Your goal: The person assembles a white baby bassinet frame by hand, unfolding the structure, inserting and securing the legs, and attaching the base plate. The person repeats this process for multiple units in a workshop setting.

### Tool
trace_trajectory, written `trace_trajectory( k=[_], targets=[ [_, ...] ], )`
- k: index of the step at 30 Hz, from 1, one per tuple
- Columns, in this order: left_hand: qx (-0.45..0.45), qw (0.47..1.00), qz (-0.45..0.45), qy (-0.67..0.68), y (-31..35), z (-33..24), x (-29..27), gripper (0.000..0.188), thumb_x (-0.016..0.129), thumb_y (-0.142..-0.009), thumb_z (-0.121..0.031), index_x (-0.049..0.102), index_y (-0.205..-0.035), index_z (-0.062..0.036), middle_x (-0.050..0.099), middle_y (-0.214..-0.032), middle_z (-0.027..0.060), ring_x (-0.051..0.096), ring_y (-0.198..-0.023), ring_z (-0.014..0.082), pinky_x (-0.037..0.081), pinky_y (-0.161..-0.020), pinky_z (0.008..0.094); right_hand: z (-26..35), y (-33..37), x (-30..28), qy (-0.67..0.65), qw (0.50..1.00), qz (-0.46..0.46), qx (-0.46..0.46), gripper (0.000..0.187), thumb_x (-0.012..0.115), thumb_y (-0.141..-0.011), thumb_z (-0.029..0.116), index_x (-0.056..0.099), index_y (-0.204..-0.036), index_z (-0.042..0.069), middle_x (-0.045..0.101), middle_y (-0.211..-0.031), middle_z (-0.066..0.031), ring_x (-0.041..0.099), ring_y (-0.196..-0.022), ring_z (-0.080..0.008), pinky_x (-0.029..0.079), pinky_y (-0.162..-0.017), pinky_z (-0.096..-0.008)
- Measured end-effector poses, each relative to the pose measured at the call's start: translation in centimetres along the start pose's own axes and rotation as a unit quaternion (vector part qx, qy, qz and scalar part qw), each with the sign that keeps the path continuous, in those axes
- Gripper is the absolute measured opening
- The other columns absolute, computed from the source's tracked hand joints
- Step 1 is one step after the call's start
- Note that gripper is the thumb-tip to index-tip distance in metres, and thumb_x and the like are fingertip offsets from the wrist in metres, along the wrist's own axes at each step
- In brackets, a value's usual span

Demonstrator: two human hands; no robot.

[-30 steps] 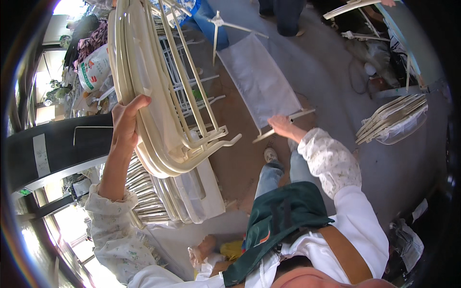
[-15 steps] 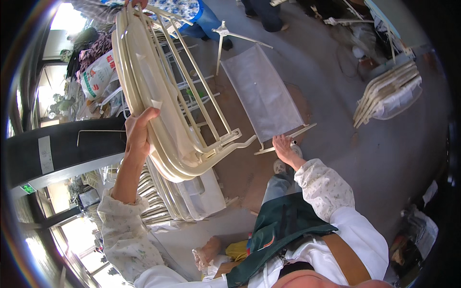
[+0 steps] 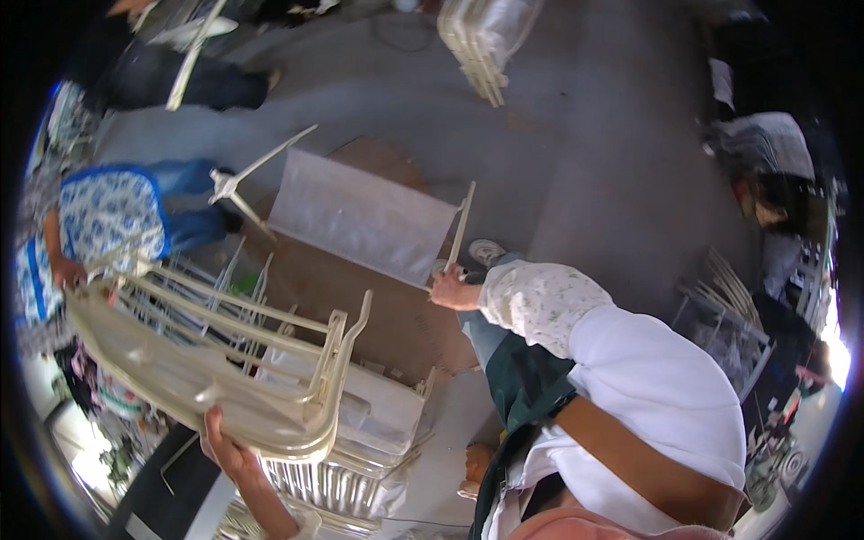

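Observation:
My left hand (image 3: 227, 447) grips the lower rim of a bundle of cream tubular metal frames (image 3: 171, 351) with pale panels, held tilted at the lower left. Another person's hand (image 3: 68, 273) is at the far end of the bundle. My right hand (image 3: 454, 290) is closed around the near end bar of a low stand with a white fabric sheet (image 3: 360, 216) stretched along it. At the stand's far end are crossed cream legs (image 3: 225, 186). My fingertips are partly hidden on both hands.
A person in a blue flowered apron (image 3: 112, 211) stands at the left. Stacked cream frames (image 3: 324, 504) lie below the bundle, and another stack (image 3: 472, 45) stands on the floor beyond. Dark trouser legs (image 3: 189, 81) show at the upper left. A metal rack (image 3: 720, 333) stands at the right.
My view has turned to the right, shifting the scene left and rotating it. The frame bundle now hangs lower and more level, my left hand still on it. My right hand stays on the stand.

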State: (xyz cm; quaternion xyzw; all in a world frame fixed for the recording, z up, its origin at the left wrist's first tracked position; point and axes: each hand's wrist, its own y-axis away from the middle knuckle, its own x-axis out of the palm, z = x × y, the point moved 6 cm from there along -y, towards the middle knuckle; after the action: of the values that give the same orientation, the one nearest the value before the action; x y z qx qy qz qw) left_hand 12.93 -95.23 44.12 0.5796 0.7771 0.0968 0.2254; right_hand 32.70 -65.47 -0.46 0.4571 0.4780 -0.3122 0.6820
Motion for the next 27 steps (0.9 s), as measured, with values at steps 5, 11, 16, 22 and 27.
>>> trace_trajectory(
  k=[5,11,16,22,27],
  targets=[
    [-0.001,0.999,0.023,-0.039,3.3,0.4,2.9,0.044,0.069,-0.085,-0.021,0.057,-0.118,0.0049,0.064,-0.109,0.0105,0.063,-0.095,0.0205,0.052,-0.085,0.0339,3.7,4.0,1.7,-0.048,0.996,0.024,-0.069,0.016,0.065,-0.074,0.023,0.074,-0.085,0.016,0.068,-0.079,-0.0053,0.059,-0.084,-0.0325,0.047,-0.060,-0.0685],
    [0.014,1.000,-0.004,-0.009,5.4,0.0,6.0,0.042,0.071,-0.080,-0.011,0.059,-0.117,0.0070,0.064,-0.108,0.0107,0.062,-0.096,0.0203,0.050,-0.087,0.0321,4.5,8.0,1.8,-0.057,0.998,0.033,-0.016,0.018,0.061,-0.080,0.019,0.074,-0.093,0.016,0.069,-0.089,-0.0048,0.059,-0.093,-0.0313,0.047,-0.072,-0.0696],
    [0.054,0.998,-0.022,0.024,8.5,-1.4,8.8,0.050,0.074,-0.078,-0.006,0.054,-0.121,0.0092,0.064,-0.108,0.0116,0.062,-0.096,0.0206,0.050,-0.087,0.0318,0.3,9.0,1.6,-0.255,0.956,0.141,-0.026,0.051,0.070,-0.081,0.025,0.056,-0.127,0.010,0.057,-0.121,-0.0139,0.051,-0.112,-0.0372,0.044,-0.086,-0.0634],
    [0.070,0.997,-0.027,0.031,13.6,1.8,9.8,0.047,0.076,-0.075,-0.004,0.056,-0.117,0.0086,0.065,-0.104,0.0110,0.064,-0.091,0.0203,0.051,-0.087,0.0311,-6.8,16.1,-22.5,-0.464,0.839,-0.253,-0.129,0.095,0.079,-0.075,0.041,0.027,-0.147,0.006,0.035,-0.149,-0.0179,0.037,-0.135,-0.0366,0.028,-0.111,-0.0531],
    [0.073,0.996,-0.048,-0.010,18.1,2.1,12.2,0.045,0.077,-0.073,-0.002,0.058,-0.113,0.0083,0.066,-0.099,0.0105,0.064,-0.088,0.0193,0.052,-0.083,0.0313,-3.9,18.0,-27.1,-0.514,0.780,-0.274,-0.231,0.104,0.081,-0.071,0.045,0.023,-0.150,0.008,0.030,-0.153,-0.0180,0.031,-0.141,-0.0347,0.023,-0.114,-0.0543]
  ],
)
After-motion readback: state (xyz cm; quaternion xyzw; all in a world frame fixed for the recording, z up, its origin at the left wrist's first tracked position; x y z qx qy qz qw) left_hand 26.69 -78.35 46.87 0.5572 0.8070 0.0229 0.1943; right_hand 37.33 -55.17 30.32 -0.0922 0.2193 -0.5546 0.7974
